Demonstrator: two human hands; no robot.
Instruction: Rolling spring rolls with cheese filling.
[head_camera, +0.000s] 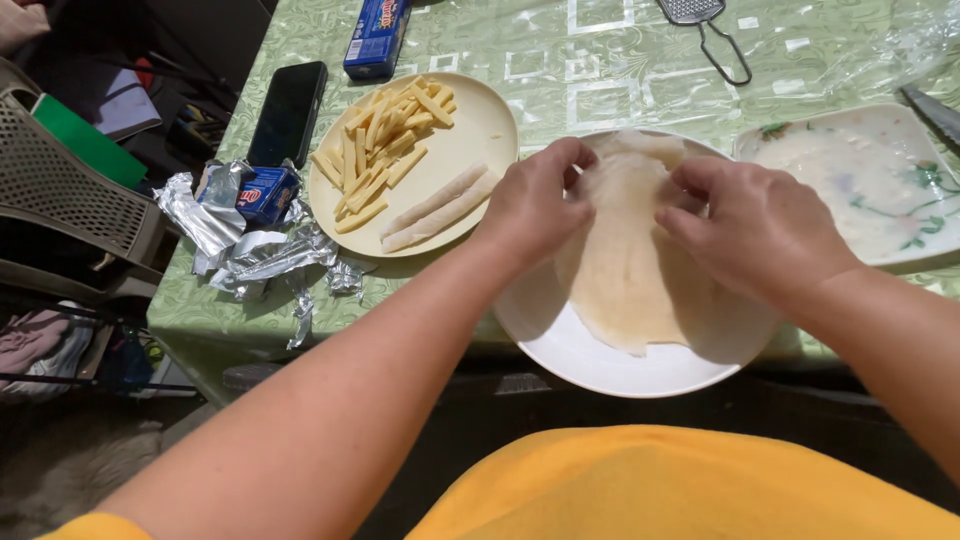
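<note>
Pale, thin wrapper sheet (625, 270) lies across the white round plate (600, 365) at the lower centre of the frame, and I have it at its far end with both hands. My left hand (535, 205) pinches the sheet's upper left edge between thumb and fingers; my right hand (755, 225) grips the upper right edge the same way, fingers curled over it. The near end of the sheet lies flat on the plate.

Just left of this plate, toward the upper middle of the frame, sits a cream plate (470, 150) with a heap of pale yellow sticks (385, 150) on its left half and two rolled wrappers (440, 208) side by side nearer me. At the right edge of the frame a square dish (900, 250) with a flower pattern holds a whitish paste. Crumpled foil (250, 250) with a small blue packet (268, 192) lies at the left end of the green patterned tabletop (600, 50), a black phone (288, 112) beyond it, and a blue box (378, 38) at the top. A metal grater (705, 20) shows at the top edge
</note>
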